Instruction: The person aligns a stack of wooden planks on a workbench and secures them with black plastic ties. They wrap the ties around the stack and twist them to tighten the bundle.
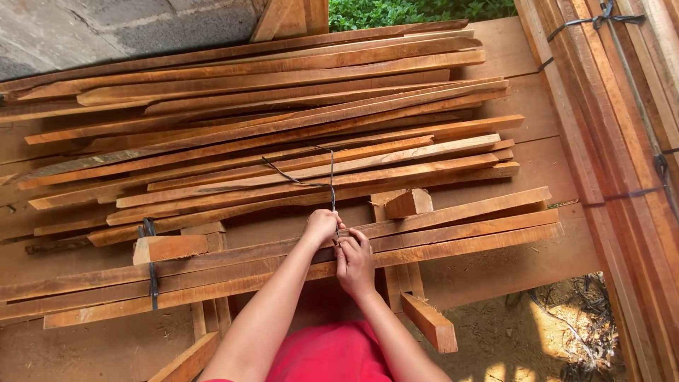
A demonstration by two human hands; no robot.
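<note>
No packages, labels or signs in view. Left hand point(322, 226) clenched on the dark strap point(331, 180), pulling it upward over the front bundle of 3 slats point(453, 230). Right hand point(355, 263) pinching the same strap just beside the left, fingertips touching. Strap thin, black, rising nearly straight away from the hands, with a loose end kinking left across the slat pile point(283, 134). Front bundle long, reddish-brown, long axis running left to right, slightly raised rightward, lying on the worktop point(537, 163). Another black tie point(151, 265) wrapping the bundle near its left end.
</note>
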